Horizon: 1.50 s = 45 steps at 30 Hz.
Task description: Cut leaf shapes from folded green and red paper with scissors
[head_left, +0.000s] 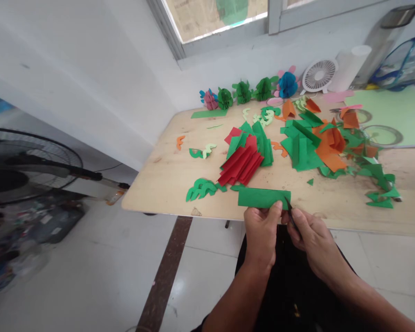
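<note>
Near the table's front edge, my left hand [263, 228] pinches a green paper strip [259, 197] by its lower right part, thumb on top. My right hand [309, 228] is closed around dark scissors [292, 216], whose handles are mostly hidden by the fingers. The blades lie at the right end of the strip. Just left of the strip rest wavy green paper cutouts [202, 188]. Behind it a stack of folded red paper [240, 166] leans over folded green paper [263, 145].
Folded green pieces [300, 145], orange paper [332, 145] and green scraps [376, 173] cover the table's right side. Paper figures [244, 92], a small white fan [319, 76] and tape rolls [382, 135] stand or lie farther back. A black floor fan [31, 168] is at left.
</note>
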Each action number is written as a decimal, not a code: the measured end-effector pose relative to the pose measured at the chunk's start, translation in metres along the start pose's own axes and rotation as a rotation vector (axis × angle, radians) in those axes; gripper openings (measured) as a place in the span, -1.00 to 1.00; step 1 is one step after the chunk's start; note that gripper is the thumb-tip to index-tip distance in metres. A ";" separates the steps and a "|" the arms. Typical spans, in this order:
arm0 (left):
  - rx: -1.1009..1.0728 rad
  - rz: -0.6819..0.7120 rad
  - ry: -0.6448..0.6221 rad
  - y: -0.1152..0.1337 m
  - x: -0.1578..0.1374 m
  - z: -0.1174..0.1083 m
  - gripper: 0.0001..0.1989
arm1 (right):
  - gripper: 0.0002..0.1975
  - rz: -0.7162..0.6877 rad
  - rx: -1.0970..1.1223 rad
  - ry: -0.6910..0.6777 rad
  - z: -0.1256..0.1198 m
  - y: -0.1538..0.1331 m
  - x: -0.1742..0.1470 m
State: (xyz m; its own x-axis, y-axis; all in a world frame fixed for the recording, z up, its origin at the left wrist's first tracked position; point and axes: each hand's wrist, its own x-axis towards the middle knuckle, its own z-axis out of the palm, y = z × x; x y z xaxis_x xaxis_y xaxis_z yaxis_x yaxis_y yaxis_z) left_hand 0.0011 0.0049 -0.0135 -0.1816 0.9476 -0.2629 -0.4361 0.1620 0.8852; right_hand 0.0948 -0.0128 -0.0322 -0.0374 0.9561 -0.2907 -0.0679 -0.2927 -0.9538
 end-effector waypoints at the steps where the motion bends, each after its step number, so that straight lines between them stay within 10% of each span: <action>1: 0.006 0.008 -0.003 0.000 0.000 0.000 -0.83 | -0.51 -0.001 0.001 -0.001 0.000 0.000 0.000; 45: 0.091 -0.025 -0.124 0.008 0.012 -0.008 -0.88 | -0.53 -0.026 -0.082 -0.027 -0.003 -0.002 0.007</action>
State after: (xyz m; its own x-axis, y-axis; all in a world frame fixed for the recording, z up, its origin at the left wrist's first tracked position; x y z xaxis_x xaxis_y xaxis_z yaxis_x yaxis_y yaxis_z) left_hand -0.0112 0.0155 -0.0125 -0.0587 0.9689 -0.2405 -0.3562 0.2047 0.9117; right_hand 0.0974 -0.0052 -0.0322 -0.0636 0.9622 -0.2650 0.0126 -0.2647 -0.9642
